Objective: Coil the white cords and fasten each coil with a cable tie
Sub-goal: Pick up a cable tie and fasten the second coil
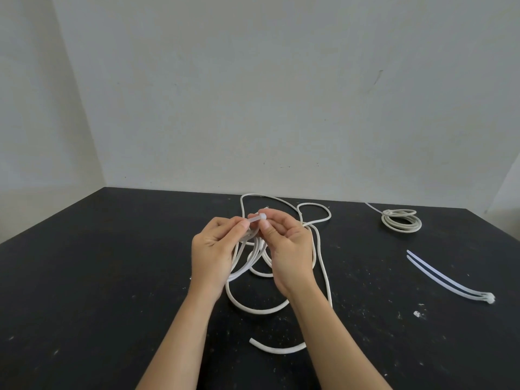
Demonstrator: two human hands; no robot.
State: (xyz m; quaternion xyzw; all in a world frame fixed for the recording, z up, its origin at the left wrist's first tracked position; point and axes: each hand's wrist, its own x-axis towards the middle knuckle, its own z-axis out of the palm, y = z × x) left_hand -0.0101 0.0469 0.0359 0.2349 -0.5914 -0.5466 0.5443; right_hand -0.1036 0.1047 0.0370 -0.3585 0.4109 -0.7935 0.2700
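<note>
head view: a loose end of the white cord lies at six o'clock of the hands on the black table; its slack loops gather up under both palms; left hand and right hand are equally near, each pinching the cable tie between curled thumb and forefinger, its long axis running nine to three; fingertips hide whether tail has entered head; spare ties at three o'clock, finished coil at two.
</note>
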